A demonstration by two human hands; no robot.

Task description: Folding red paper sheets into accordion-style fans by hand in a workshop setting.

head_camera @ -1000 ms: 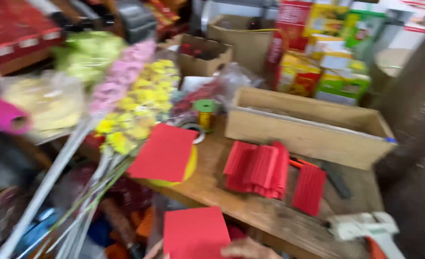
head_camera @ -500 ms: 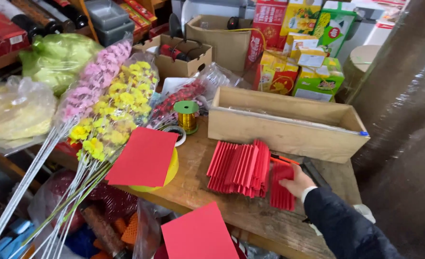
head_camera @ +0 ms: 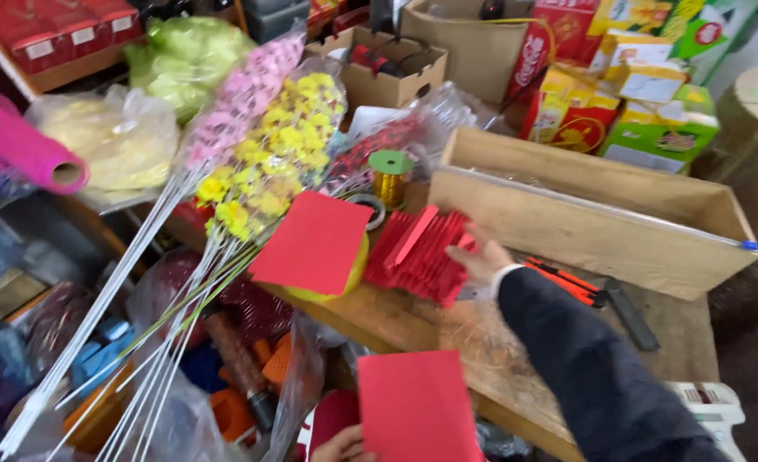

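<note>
Red paper envelopes, a fanned stack [head_camera: 417, 252], lie on the worn wooden tabletop [head_camera: 413, 321], just in front of the long shallow wooden box [head_camera: 597, 214]. Right hand [head_camera: 479, 257] rests on the stack's right edge, fingers curled over the top few; looks like a loose hold on them, though thumb is hidden so can't tell how firm. Fanned edges prob. make single pieces easy to peel off.

Left hand [head_camera: 340, 445] sits at bottom of frame, only partly in view, pinching a flat red paper sheet [head_camera: 417, 419] by its lower left corner, held up near the body & clear of the table edge.

Another red square sheet [head_camera: 315, 242] lies over a yellow round object [head_camera: 355, 267], just left of the stack. Green-capped spool of gold ribbon [head_camera: 391, 175] stands behind it. Yellow & pink artificial flower stems [head_camera: 251, 184] lean across the left side w/ white stalks hanging past the table. Orange-handled tool [head_camera: 567, 282] lies right of the wrist.

Vs. half a sec ago: right hand was at the stack's lower right end, now higher up on it. Held sheet still low in frame; left hand now shows.
</note>
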